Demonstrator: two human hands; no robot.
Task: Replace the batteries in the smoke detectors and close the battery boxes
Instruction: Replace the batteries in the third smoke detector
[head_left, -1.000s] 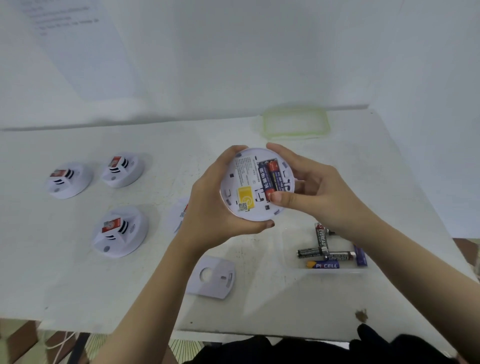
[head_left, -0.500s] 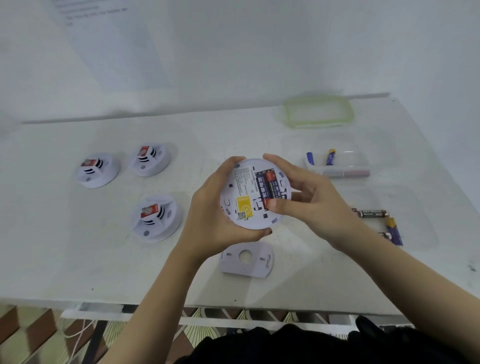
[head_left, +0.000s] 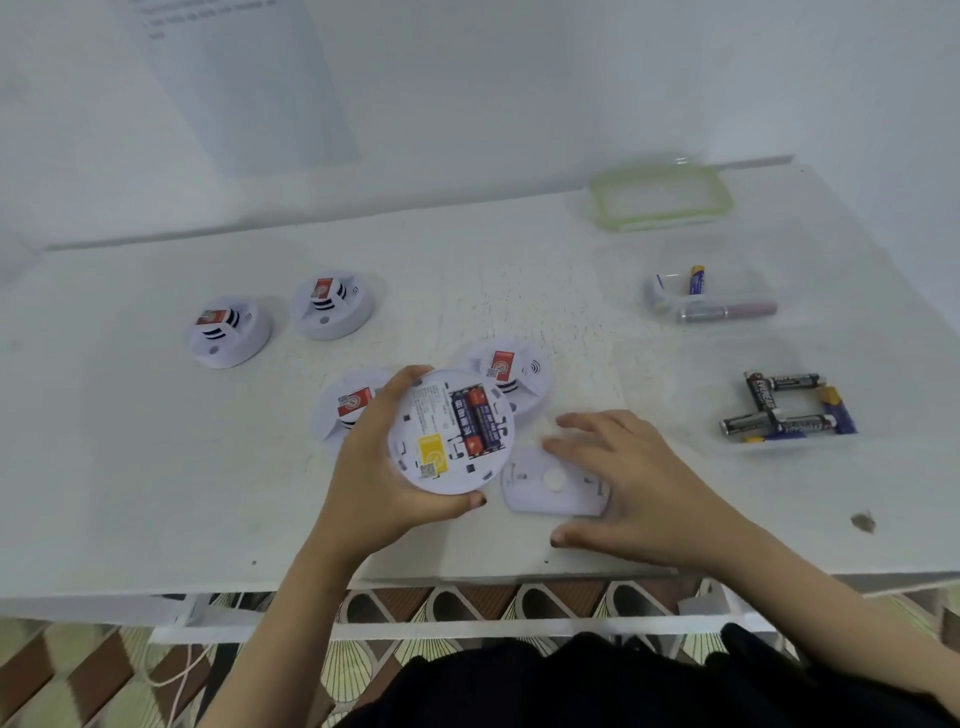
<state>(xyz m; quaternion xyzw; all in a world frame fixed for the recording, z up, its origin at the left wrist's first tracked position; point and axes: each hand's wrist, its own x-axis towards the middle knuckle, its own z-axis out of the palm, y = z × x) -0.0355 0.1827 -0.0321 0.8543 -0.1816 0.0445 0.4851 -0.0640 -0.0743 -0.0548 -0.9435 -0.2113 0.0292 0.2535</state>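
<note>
Head view
Left hand: the left hand (head_left: 374, 483) is curled round the rim of a round white plastic smoke detector (head_left: 431, 441). The thumb is at the near edge and the fingers are over the far edge, holding it above the white table (head_left: 156, 467).
Held detector: it is back side up, with a yellow label toward the thumb. The battery bay is uncovered, and a dark blue and a red battery pair (head_left: 475, 421) lies side by side in it.
Right hand: the right hand (head_left: 639, 493) is just right of the grip, fingers spread apart, holding nothing.
Cover plate: a flat white plastic cover plate with a round hole (head_left: 550, 483) lies on the table between that hand's fingers and thumb. The palm hides its right edge, and I cannot tell whether the hand touches it.
Other detectors: one red-stickered white detector (head_left: 519, 369) sits just behind the grip and another (head_left: 348, 405) at its left, both partly hidden.
Loose batteries: a heap of black and blue batteries (head_left: 784, 410) lies well right of the grip.
</note>
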